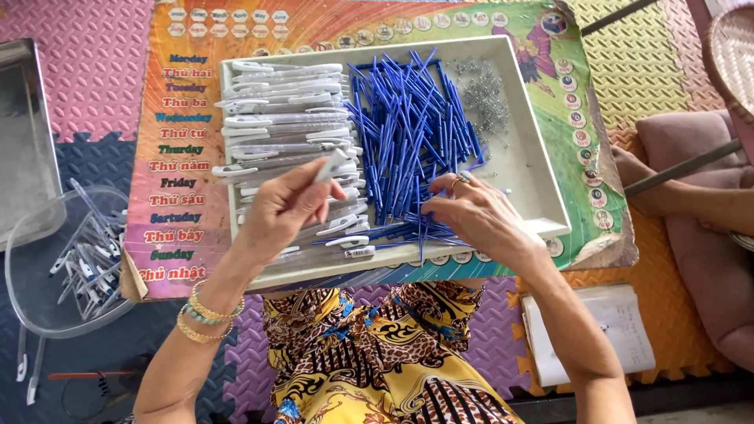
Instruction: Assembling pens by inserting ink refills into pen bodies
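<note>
A white tray (pixel 542 169) rests on a colourful printed board (pixel 184 169). Its left half holds a stack of clear pen barrels with white clips (pixel 283 110). A pile of thin blue refills (pixel 412 133) fills the middle, and small metal springs (pixel 487 98) lie at the top right. My left hand (pixel 284 206) hovers over the barrels, pinching one clear barrel (pixel 331 166) between thumb and fingers. My right hand (pixel 475 216), with a ring on one finger, reaches into the near end of the blue refills, fingertips touching them.
A clear plastic bowl (pixel 31 259) with several assembled pens sits on the left, beside a metal tray (pixel 23 133). A notebook (pixel 605 330) lies at the lower right on the foam floor mat. Another person's arm (pixel 691 196) rests at the right by a cushion.
</note>
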